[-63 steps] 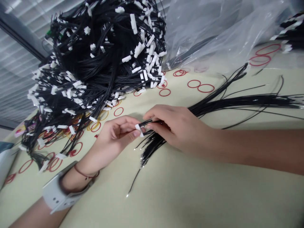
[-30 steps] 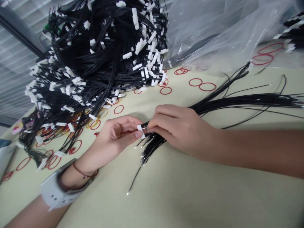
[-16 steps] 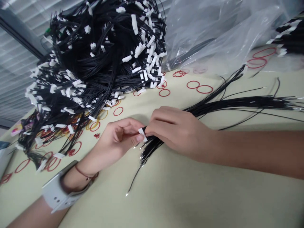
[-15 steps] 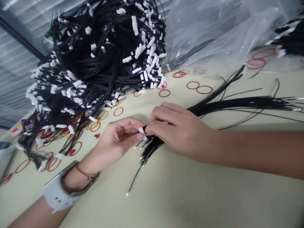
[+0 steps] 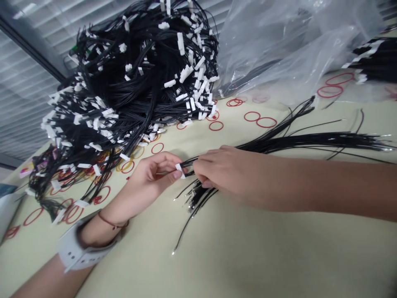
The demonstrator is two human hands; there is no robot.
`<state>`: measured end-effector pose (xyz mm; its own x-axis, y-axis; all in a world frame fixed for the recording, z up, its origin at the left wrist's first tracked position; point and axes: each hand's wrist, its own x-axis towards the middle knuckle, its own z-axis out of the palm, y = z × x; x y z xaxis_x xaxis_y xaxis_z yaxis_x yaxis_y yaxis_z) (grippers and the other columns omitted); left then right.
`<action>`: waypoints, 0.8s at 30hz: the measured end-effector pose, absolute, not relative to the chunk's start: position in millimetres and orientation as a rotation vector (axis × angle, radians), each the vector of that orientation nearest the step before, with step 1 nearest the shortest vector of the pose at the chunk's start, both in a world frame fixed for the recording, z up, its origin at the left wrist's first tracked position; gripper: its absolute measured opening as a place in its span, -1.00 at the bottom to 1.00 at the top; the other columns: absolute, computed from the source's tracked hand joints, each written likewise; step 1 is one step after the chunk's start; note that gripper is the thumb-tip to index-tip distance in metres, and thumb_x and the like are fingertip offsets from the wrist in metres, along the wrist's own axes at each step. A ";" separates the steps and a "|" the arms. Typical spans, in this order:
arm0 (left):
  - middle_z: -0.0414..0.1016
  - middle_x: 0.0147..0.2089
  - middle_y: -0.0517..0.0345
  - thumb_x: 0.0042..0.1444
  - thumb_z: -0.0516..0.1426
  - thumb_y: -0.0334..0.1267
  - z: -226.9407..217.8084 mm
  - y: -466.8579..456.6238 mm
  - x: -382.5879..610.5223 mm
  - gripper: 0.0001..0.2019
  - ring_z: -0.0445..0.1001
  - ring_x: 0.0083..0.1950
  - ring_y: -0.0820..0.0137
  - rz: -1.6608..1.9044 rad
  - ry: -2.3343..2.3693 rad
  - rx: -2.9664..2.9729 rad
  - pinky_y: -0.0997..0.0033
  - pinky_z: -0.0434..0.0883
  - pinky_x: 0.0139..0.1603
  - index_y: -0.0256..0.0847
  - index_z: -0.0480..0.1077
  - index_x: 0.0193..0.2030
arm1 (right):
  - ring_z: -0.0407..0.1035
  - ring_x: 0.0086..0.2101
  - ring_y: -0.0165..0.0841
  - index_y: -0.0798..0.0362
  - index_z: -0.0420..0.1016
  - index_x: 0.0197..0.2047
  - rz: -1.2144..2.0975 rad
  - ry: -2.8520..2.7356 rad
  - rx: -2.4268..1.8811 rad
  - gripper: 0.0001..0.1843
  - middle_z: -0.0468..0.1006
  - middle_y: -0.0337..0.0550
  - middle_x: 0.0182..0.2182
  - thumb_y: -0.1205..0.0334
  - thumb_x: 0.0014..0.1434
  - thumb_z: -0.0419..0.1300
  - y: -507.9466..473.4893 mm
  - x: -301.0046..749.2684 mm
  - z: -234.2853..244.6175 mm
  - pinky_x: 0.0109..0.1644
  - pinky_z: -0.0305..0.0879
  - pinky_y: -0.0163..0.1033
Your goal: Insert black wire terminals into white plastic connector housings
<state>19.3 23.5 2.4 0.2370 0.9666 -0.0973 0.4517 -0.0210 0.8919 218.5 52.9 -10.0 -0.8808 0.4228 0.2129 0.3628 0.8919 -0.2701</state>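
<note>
My left hand (image 5: 153,176) pinches a small white plug connector (image 5: 180,170) between thumb and fingertips. Several black wires run from that connector to the right, passing beneath my right hand (image 5: 228,174). The right hand's fingers are curled down onto black wires (image 5: 198,196), beside their loose ends with shiny metal terminals; the fingertips are partly hidden. Beyond this hand the long wire bundle (image 5: 297,142) lies across the table. One stray wire (image 5: 180,238) sticks out toward me.
A big heap of black wires with white connectors (image 5: 136,82) fills the back left. Red rubber bands (image 5: 216,126) lie scattered on the pale table (image 5: 248,252). A clear plastic bag (image 5: 263,49) lies behind, with another connector bundle (image 5: 378,60) at the far right.
My right hand has drawn back from the connector and dipped onto the wire ends, baring the wires at the connector. The left hand keeps its pinch. The view has shifted slightly.
</note>
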 end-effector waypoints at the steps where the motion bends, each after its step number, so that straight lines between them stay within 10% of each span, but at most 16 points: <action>1: 0.40 -0.38 0.20 0.05 0.13 -0.41 2.7 24.0 19.3 -0.92 0.34 -0.34 0.52 0.720 1.348 1.623 0.59 0.25 -0.35 -0.27 0.32 -0.28 | 0.22 -0.45 -0.44 0.11 0.30 -0.38 0.383 -2.772 -0.646 -0.85 0.38 -0.21 -0.45 0.52 0.00 0.04 53.7 218.9 -9.2 -0.40 0.07 -0.30; 24: 0.41 -0.41 0.25 0.00 0.17 -0.40 3.4 22.9 22.4 -0.91 0.34 -0.39 0.57 0.711 1.413 1.548 0.68 0.25 -0.45 -0.23 0.35 -0.31 | 0.12 -0.54 -0.52 0.12 0.34 -0.44 0.426 -2.364 -0.928 -0.81 0.38 -0.29 -0.54 0.30 0.15 -0.02 51.2 209.9 -28.9 -0.42 -0.03 -0.33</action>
